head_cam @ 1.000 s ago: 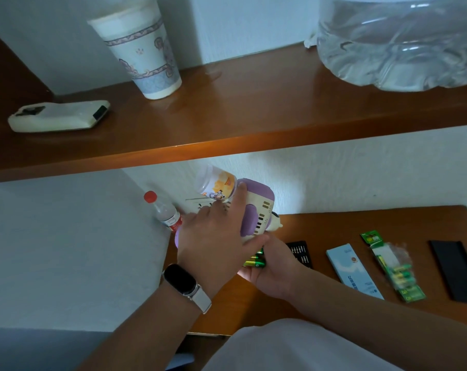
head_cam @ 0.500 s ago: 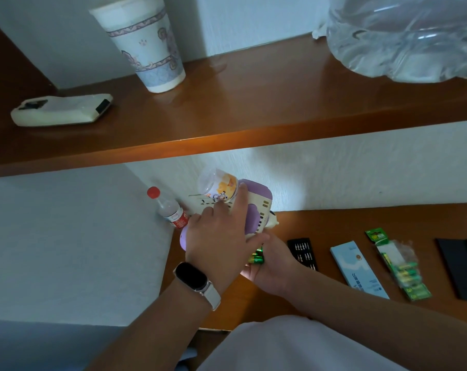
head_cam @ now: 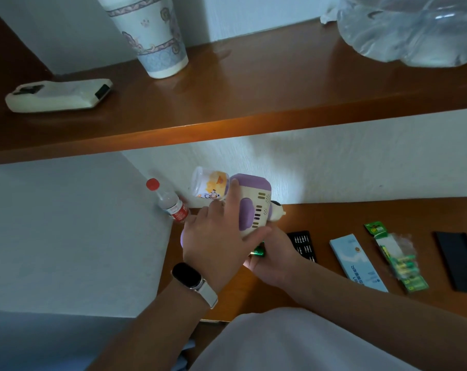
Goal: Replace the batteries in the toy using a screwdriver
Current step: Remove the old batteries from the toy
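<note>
A purple and cream toy (head_cam: 253,207) with a clear printed bottle on its far end is held above the wooden desk (head_cam: 334,218). My left hand (head_cam: 216,236), with a watch on the wrist, grips the toy's body, index finger stretched along its top. My right hand (head_cam: 272,255) sits just under the toy's near end and pinches green batteries (head_cam: 259,252) between its fingers. A black tray of screwdriver bits (head_cam: 303,245) lies right of my right hand. An opened green battery pack (head_cam: 395,259) lies farther right. No screwdriver handle is visible.
A red-capped bottle (head_cam: 168,200) stands against the wall left of the toy. A light blue box (head_cam: 358,261) and a black flat case (head_cam: 460,261) lie on the desk. The shelf above (head_cam: 253,103) carries a paper cup (head_cam: 154,36), a white remote (head_cam: 61,95) and a clear water jug (head_cam: 414,28).
The view has tilted downward a little. Both hands keep the toy and batteries in much the same place against the desk's left end.
</note>
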`<state>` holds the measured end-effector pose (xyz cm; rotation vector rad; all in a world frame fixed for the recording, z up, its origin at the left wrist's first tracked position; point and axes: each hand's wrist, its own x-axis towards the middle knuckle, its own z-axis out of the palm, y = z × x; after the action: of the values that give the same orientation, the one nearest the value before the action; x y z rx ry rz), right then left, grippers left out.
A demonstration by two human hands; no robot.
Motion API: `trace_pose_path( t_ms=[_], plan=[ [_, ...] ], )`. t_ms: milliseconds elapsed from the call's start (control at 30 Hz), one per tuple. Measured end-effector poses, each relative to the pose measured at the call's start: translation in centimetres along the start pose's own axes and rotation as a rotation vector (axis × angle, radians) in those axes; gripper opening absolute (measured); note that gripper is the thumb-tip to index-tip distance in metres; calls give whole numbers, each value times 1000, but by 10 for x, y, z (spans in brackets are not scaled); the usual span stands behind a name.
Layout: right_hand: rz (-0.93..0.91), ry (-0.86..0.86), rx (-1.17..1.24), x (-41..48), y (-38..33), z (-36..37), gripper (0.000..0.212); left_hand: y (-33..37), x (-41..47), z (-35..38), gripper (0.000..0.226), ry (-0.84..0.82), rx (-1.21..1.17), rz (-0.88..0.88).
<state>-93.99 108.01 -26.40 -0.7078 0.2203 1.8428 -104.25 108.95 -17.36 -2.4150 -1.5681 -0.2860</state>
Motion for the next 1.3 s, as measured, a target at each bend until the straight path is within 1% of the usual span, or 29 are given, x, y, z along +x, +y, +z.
trace_pose_path(
  t_ms=[100, 233, 333, 433, 600, 767, 833, 967, 1033, 1133, 1200, 1300],
  plan=[
    [9, -10, -10, -1, -1, -2, 27, -2, 1, 4, 97, 11, -48, -12],
    [27, -10, -6, -2, -1, 0, 27, -8, 4, 6, 98, -2, -104, -22],
    [77, -20, 21, -3, 0, 0, 29, -14, 3, 5, 98, -7, -144, -25],
    [122, -30, 25, -5, -1, 0, 23, -20, 2, 5, 97, 10, -180, -35],
    [153, -5, -45, -5, -1, 0, 39, -28, 2, 7, 94, 38, -238, -47],
    [156, 32, -68, -8, -2, -6, 38, -37, -1, 18, 99, 20, -289, -107],
    [142, 43, -86, -11, -2, -8, 40, -42, -4, 24, 101, -43, -400, -167],
    [144, 50, -190, -19, -5, -9, 37, -52, -8, 34, 90, -209, -758, -330],
    [157, 52, -226, -25, -6, -11, 32, -57, -13, 42, 79, -231, -930, -402],
    [166, 39, -251, -29, -5, -13, 32, -68, -22, 57, 58, -268, -1199, -469],
    [168, 39, -270, -31, -3, -14, 30, -75, -30, 66, 54, -312, -1344, -495],
    [155, 76, -331, -30, 2, -15, 22, -82, -45, 84, 47, -375, -1514, -568]
  ],
)
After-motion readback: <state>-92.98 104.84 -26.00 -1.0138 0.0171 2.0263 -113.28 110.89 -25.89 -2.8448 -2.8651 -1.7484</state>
